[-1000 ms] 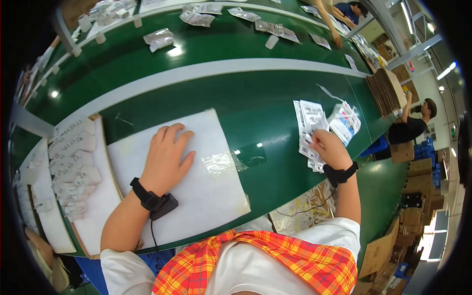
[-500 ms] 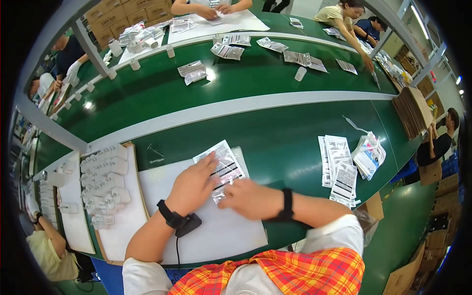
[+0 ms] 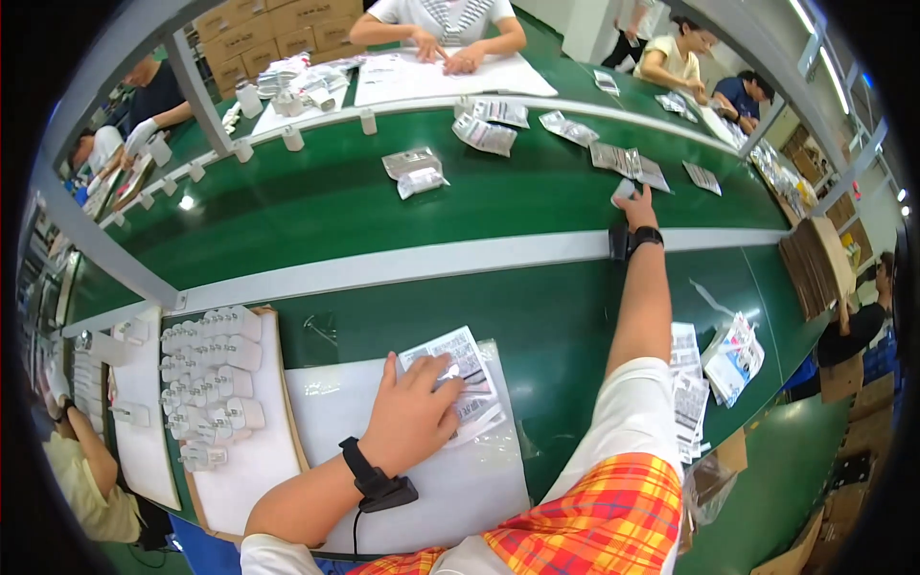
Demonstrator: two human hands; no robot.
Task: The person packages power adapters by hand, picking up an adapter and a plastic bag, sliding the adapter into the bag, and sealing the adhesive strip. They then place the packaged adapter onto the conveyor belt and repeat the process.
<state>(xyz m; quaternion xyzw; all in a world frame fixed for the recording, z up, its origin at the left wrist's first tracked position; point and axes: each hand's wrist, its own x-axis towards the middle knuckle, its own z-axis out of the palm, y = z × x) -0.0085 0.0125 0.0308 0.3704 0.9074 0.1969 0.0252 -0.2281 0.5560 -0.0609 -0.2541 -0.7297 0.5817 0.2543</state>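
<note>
My left hand lies spread, palm down, over a printed plastic pouch on the white work mat. Its fingertips rest on the pouch's upper left part. Stretched far out across the rail, my right hand grips a small white charger on the green belt. My fingers hide part of this charger. Just beyond it lie silver printed pouches. Black bands with small boxes sit on both my wrists.
White plug chargers stand in rows on a board at left. Flat printed pouches and a white-blue packet lie at right. A grey rail separates table and belt. Several co-workers sit around; cardboard sheets stand far right.
My right hand has left the pouch and reached forward right over the rail to the charger on the belt. My left hand has stayed on the pouch. The view has shifted.
</note>
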